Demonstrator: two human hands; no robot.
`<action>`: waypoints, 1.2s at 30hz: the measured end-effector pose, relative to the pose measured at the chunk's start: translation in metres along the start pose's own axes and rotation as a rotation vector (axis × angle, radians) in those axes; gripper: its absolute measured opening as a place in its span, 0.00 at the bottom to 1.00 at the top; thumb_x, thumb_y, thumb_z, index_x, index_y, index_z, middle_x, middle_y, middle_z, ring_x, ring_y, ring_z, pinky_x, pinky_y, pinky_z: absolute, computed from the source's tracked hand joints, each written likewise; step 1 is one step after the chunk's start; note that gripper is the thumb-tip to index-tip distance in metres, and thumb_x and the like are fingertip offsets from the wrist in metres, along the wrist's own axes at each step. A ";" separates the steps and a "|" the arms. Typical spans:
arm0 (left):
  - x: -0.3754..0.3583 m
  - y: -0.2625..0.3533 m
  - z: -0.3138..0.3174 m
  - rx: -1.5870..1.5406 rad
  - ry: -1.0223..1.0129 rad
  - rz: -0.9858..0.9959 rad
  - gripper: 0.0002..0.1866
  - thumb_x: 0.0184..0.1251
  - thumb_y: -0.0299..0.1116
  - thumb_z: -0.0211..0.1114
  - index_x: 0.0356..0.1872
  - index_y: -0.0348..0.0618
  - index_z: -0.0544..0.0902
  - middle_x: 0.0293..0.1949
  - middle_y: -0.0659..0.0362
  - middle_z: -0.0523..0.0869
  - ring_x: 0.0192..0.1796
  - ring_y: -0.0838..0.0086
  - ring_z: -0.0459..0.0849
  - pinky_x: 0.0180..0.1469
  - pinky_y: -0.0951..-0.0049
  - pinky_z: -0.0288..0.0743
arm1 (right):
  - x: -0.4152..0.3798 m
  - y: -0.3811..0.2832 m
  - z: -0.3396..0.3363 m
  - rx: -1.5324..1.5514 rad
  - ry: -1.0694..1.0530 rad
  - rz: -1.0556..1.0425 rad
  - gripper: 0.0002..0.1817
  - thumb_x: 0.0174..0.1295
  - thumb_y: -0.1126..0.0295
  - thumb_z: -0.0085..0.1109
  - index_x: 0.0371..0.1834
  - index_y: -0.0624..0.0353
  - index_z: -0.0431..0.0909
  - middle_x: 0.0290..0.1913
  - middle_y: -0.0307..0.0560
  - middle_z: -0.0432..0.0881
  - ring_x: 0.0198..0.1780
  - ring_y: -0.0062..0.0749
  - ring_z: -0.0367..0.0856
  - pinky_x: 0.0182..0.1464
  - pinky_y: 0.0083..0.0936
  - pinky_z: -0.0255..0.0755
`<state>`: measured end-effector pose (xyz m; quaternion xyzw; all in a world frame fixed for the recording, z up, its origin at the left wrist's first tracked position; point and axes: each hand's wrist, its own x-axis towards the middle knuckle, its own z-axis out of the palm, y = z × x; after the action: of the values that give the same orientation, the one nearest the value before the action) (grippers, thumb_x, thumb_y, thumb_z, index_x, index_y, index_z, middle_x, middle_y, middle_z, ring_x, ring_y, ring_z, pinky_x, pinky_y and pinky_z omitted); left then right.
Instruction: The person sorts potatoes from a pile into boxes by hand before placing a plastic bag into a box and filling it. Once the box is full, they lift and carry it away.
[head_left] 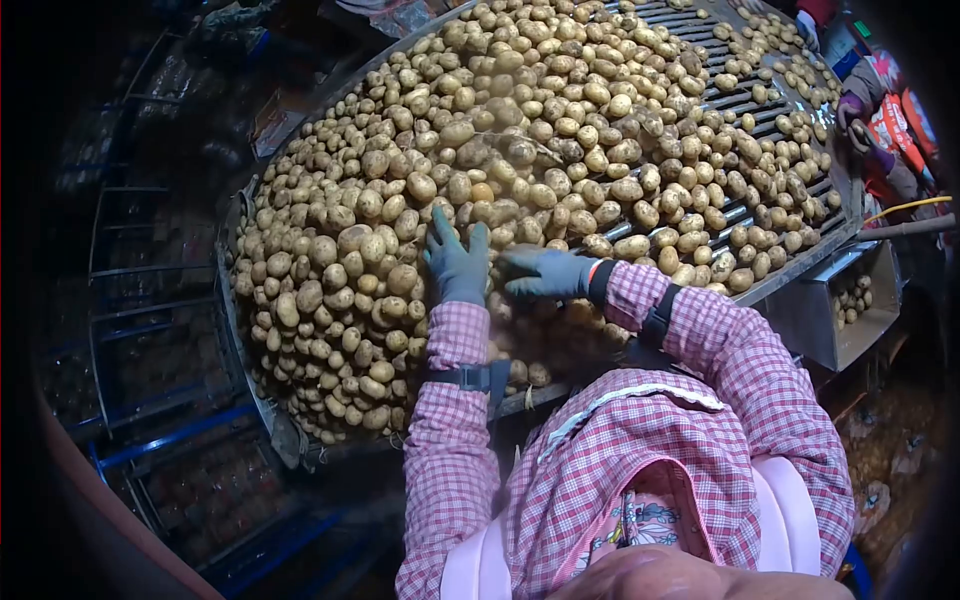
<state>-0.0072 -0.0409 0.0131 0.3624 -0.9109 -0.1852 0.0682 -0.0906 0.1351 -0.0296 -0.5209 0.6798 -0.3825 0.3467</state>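
A large heap of potatoes [380, 240] covers the sorting table in front of me. My left hand [458, 265], in a grey-blue glove, lies on the potatoes near the middle with its fingers apart. Just right of it is my right hand [550, 273], gloved the same way, stretched out flat and pointing left across the heap. Its fingertips are slightly blurred. Neither hand appears to grip a potato. Dark bands circle both plaid sleeves.
Metal roller bars [735, 98] show between potatoes toward the right. A metal box [865, 330] with potatoes hangs at the table's right edge. Another person's purple-cuffed hand [853, 108] is at the far right, and another gloved hand [807, 30] at the top. Blue-and-dark metal frames [170, 325] stand left.
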 end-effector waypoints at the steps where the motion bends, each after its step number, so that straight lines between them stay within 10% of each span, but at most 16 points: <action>1: 0.001 -0.004 -0.004 -0.023 -0.030 0.021 0.49 0.69 0.62 0.61 0.83 0.50 0.50 0.77 0.32 0.61 0.77 0.34 0.60 0.78 0.46 0.55 | 0.004 0.012 0.003 0.116 0.056 0.027 0.41 0.73 0.41 0.54 0.80 0.55 0.61 0.77 0.60 0.68 0.75 0.54 0.70 0.76 0.38 0.63; 20: 0.029 0.038 0.026 0.180 0.231 0.116 0.42 0.70 0.55 0.65 0.80 0.47 0.62 0.71 0.36 0.69 0.71 0.41 0.67 0.74 0.47 0.60 | 0.018 0.059 -0.048 -0.090 0.022 0.137 0.35 0.71 0.41 0.48 0.77 0.45 0.67 0.67 0.61 0.77 0.67 0.61 0.74 0.71 0.50 0.66; 22: 0.060 0.059 0.037 0.076 0.112 0.250 0.40 0.72 0.54 0.63 0.80 0.48 0.62 0.75 0.35 0.62 0.74 0.41 0.64 0.76 0.44 0.60 | 0.017 0.066 -0.049 -0.044 0.026 0.132 0.35 0.71 0.41 0.48 0.76 0.45 0.67 0.67 0.61 0.77 0.67 0.61 0.74 0.70 0.50 0.66; 23: 0.075 0.084 0.049 -0.503 0.003 0.187 0.37 0.75 0.49 0.61 0.80 0.48 0.62 0.78 0.37 0.57 0.77 0.42 0.63 0.76 0.49 0.63 | 0.015 0.063 -0.057 0.012 0.007 0.153 0.32 0.70 0.42 0.49 0.72 0.47 0.72 0.67 0.60 0.77 0.66 0.59 0.75 0.69 0.51 0.68; 27: 0.137 0.111 0.071 -0.226 0.007 0.159 0.37 0.78 0.49 0.60 0.79 0.41 0.61 0.83 0.42 0.45 0.81 0.48 0.58 0.76 0.57 0.66 | -0.001 0.092 -0.079 -0.012 0.030 0.085 0.32 0.70 0.41 0.50 0.68 0.50 0.76 0.67 0.58 0.77 0.66 0.58 0.76 0.68 0.50 0.69; 30: 0.159 0.136 0.084 -0.232 -0.010 0.166 0.36 0.77 0.52 0.59 0.78 0.42 0.65 0.83 0.43 0.47 0.82 0.49 0.55 0.80 0.55 0.57 | -0.003 0.086 -0.116 0.073 -0.070 0.415 0.38 0.70 0.36 0.49 0.72 0.54 0.73 0.68 0.60 0.77 0.68 0.56 0.76 0.71 0.44 0.68; 36: 0.165 0.155 0.121 -0.035 0.021 0.176 0.39 0.75 0.59 0.56 0.79 0.45 0.65 0.81 0.47 0.60 0.81 0.48 0.58 0.82 0.50 0.46 | -0.013 0.092 -0.154 0.136 0.072 0.229 0.37 0.70 0.36 0.49 0.63 0.59 0.79 0.62 0.62 0.82 0.63 0.55 0.81 0.67 0.42 0.71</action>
<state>-0.2569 -0.0154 -0.0403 0.2816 -0.9350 -0.1907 0.1002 -0.2625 0.1876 -0.0379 -0.4010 0.7194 -0.4040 0.3980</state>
